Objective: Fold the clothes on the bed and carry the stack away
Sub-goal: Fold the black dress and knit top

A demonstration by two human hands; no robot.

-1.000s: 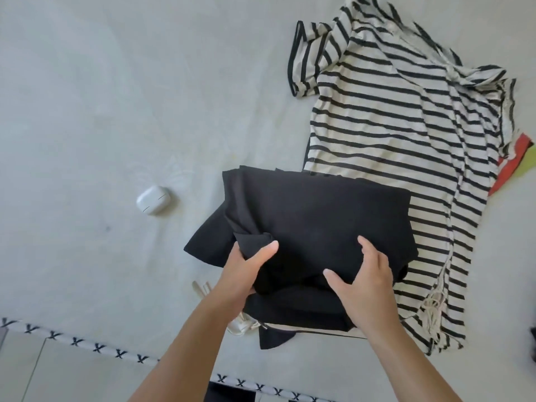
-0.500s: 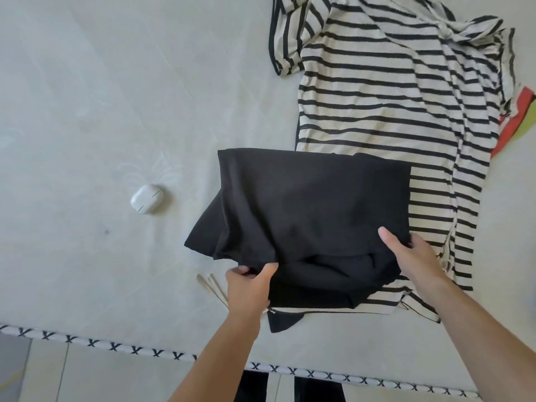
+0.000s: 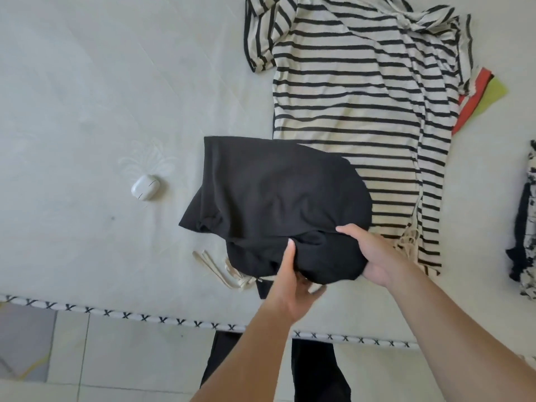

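A folded black garment [image 3: 278, 192] lies on the bed, overlapping the lower left of a spread-out black-and-white striped shirt [image 3: 362, 91]. My left hand [image 3: 293, 285] grips the garment's near edge, thumb on top and fingers tucked under it. My right hand [image 3: 374, 253] holds its near right corner, thumb on top and fingers curled under the bundle. A cream fabric strap [image 3: 220, 265] pokes out from beneath the black garment on the left.
A white earbud case [image 3: 145, 187] sits on the bed sheet [image 3: 87, 111] left of the garment. A red and yellow-green cloth [image 3: 481, 97] peeks from under the striped shirt. A black-and-white patterned garment [image 3: 525, 227] lies at the right edge. Tiled floor [image 3: 116, 358] runs below the bed's edge.
Both hands moved in to the black garment's near edge. The right hand came left from the side onto the near right corner, and the bundle's right edge rounded up.
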